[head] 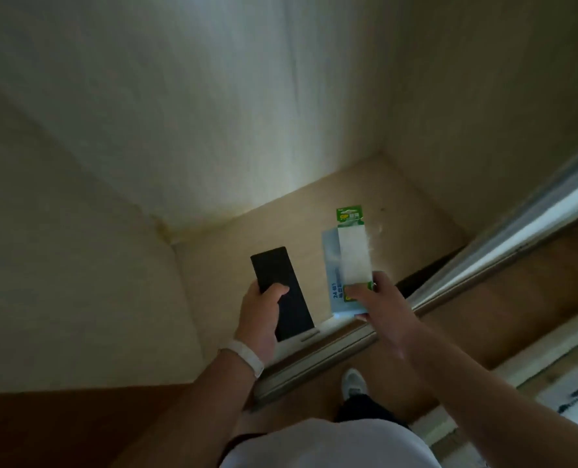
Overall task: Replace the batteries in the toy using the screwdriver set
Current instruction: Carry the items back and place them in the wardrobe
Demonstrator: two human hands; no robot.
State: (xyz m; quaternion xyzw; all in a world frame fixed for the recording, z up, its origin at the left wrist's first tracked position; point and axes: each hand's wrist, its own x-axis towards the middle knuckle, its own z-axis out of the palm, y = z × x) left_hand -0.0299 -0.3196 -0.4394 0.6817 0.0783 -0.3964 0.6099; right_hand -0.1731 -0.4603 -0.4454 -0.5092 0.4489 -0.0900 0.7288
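My left hand (260, 319) grips a flat black rectangular case (281, 292) by its near end, thumb across the top. My right hand (379, 304) holds a green-and-white battery pack (353, 251) together with a light blue box or card (333, 265) printed with "24". Both are held just above the pale wooden floor of an open wardrobe (399, 204). No toy is in view. What the black case contains cannot be seen.
The wardrobe's pale back wall (213, 113) and side walls enclose the space. A sliding-door track (331, 352) runs along the front, with a door edge (517, 224) at the right. My shoe (354, 383) stands on the brown wooden floor outside.
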